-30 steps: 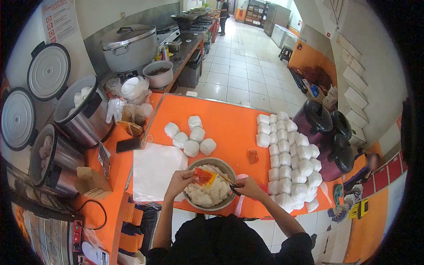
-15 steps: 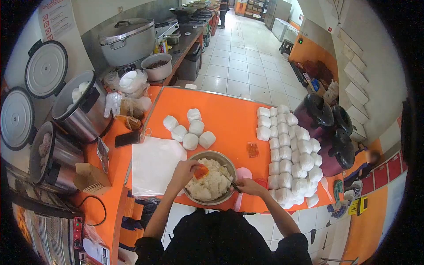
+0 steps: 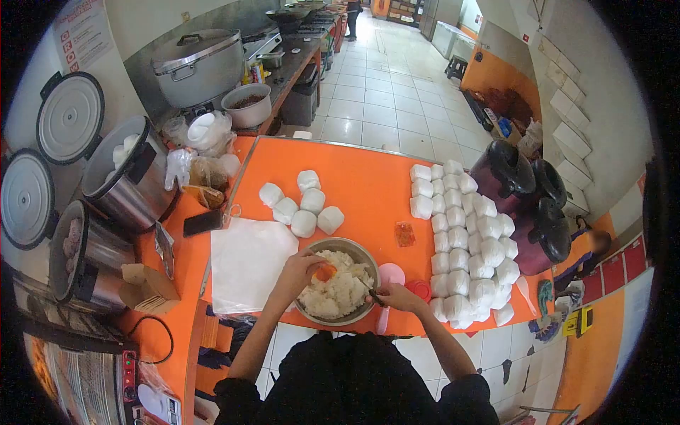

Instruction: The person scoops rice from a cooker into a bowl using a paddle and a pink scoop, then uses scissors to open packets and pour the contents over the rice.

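A metal bowl (image 3: 373, 263) of white rice (image 3: 327, 300) stands at the table edge in front of me. My left hand (image 3: 300, 270) is closed on a small sauce packet (image 3: 325, 272) with orange-red contents, over the rice on the left side. From the right, my right hand (image 3: 398, 297) grips a dark-handled metal utensil (image 3: 375, 295) that reaches over the bowl's rim to the rice; its working end is too small to make out. A pink paddle (image 3: 391, 275) lies beside the bowl under my right hand. Another orange-red packet (image 3: 404, 234) lies farther back.
Many white wrapped bundles (image 3: 459, 265) are stacked on the right, several more (image 3: 304, 224) at back left. White paper sheets (image 3: 253, 265) lie left of the bowl. Open cookers (image 3: 134, 170) line the left side, dark lidded pots (image 3: 528, 227) the right. A phone (image 3: 203, 223) lies nearby.
The view has shifted slightly. Both hands stay at the bowl, with the packet and the utensil still held; the utensil has tilted a little.
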